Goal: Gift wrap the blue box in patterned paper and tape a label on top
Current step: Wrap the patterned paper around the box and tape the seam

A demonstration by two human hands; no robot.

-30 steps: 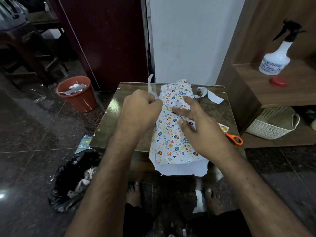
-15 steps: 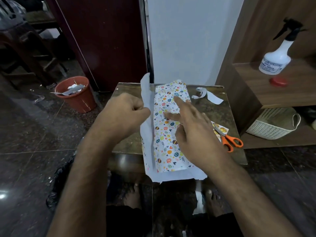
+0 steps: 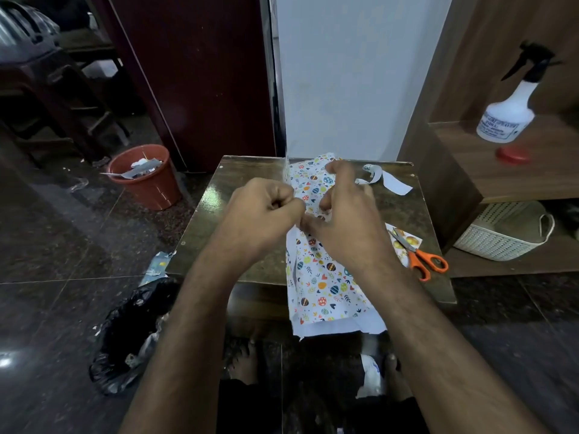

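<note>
White patterned paper [image 3: 326, 286] with coloured eggs and hearts lies folded lengthwise over the box on the small brown table [image 3: 238, 189]; the blue box itself is hidden under it. The paper's near end hangs over the table's front edge. My left hand [image 3: 266, 214] is curled in a fist and pinches the paper's left flap, which stands upright. My right hand [image 3: 341, 214] rests on top of the wrapped parcel, fingers bent and thumb meeting the left hand at the fold. A white paper strip [image 3: 385, 180] lies at the table's far right.
Orange-handled scissors [image 3: 419, 258] lie on a paper scrap at the table's right edge. A red bin [image 3: 147, 180] stands on the floor at left, a black rubbish bag [image 3: 125, 333] nearer. A spray bottle [image 3: 510, 111] and a white basket [image 3: 501, 236] sit on the right shelves.
My left hand has lifted the left flap inward toward the parcel's top. My right hand's fingers have bent and moved to meet it at the fold.
</note>
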